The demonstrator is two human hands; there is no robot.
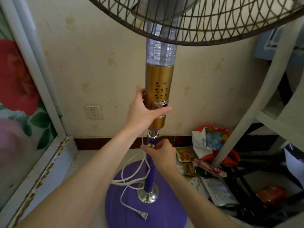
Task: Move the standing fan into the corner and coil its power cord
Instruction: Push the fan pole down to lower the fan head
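Note:
The standing fan stands upright close to the wall, with a gold control column (158, 83), a purple pole (150, 170) and a round purple base (131, 209). Its wire grille (205, 22) fills the top of the view. My left hand (144, 111) is wrapped around the lower part of the gold column. My right hand (159, 150) grips the purple pole at its chrome collar, just below. The white power cord (131, 175) hangs from the column in loose loops around the pole. Its plug (143, 214) lies on the base.
A wall socket (93, 111) sits low on the wall to the left. A flowered panel in a white frame (49, 102) closes off the left side. A white shelf leg (246, 116) and a pile of packets and bags (210, 153) crowd the floor on the right.

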